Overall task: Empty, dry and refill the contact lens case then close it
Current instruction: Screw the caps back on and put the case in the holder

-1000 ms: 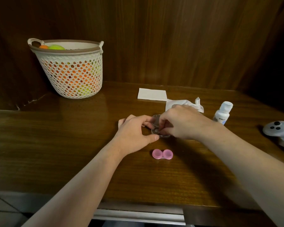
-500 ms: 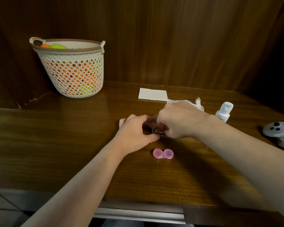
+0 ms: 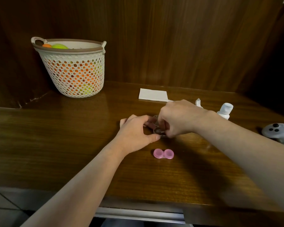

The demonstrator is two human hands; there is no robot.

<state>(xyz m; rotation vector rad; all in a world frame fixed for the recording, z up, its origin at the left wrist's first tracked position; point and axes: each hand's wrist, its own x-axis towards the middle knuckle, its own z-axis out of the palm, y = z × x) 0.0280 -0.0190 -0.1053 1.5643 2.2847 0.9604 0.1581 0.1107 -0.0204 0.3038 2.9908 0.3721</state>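
Observation:
A clear contact lens case [image 3: 157, 127] lies on the wooden table [image 3: 72, 145] between both hands, mostly hidden by fingers. My left hand [image 3: 135, 134] curls round its left side, thumb tip at its near edge. From the right, my right hand [image 3: 177, 119] pinches the case with curled fingers. A pink two-cup lens case piece [image 3: 163, 154] lies on the table just in front of the hands. A small white solution bottle [image 3: 225, 110] stands to the right, behind my right wrist. A crumpled tissue [image 3: 198, 102] peeks out behind my right hand.
A folded white napkin [image 3: 153, 95] lies behind the hands. A perforated white basket [image 3: 72, 68] holding orange and green balls stands at the back left. A grey game controller [image 3: 278, 132] rests at the right edge. Wooden walls close the back.
My right hand has shifted slightly up and back over the clear case, covering more of the tissue. The left hand keeps its hold. The pink piece has not moved.

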